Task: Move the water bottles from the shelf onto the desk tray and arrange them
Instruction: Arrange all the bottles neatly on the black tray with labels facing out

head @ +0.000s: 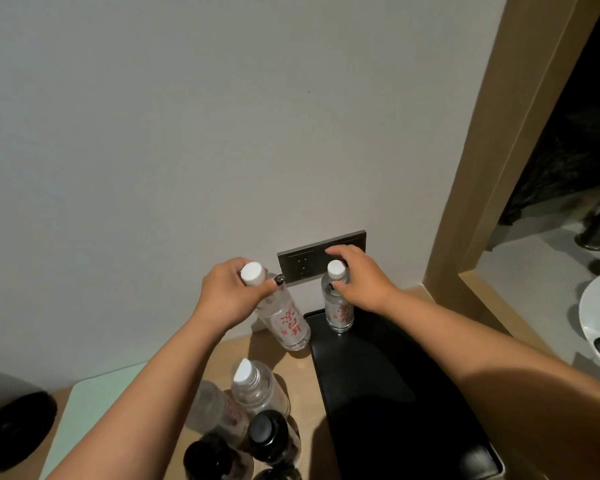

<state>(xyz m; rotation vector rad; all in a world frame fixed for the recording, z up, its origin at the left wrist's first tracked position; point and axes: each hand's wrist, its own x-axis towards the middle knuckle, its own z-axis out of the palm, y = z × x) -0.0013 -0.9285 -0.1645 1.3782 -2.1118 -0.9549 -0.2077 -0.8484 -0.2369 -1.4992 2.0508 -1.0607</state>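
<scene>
Holding two bottles, one per hand; one on tray

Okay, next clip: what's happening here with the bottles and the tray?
A person grips two clear plastic water bottles by their necks. The right hand holds an upright bottle at the far end of the black rectangular tray. The left hand holds a tilted bottle over the wooden desk beside the tray. More bottles stand nearer.
</scene>
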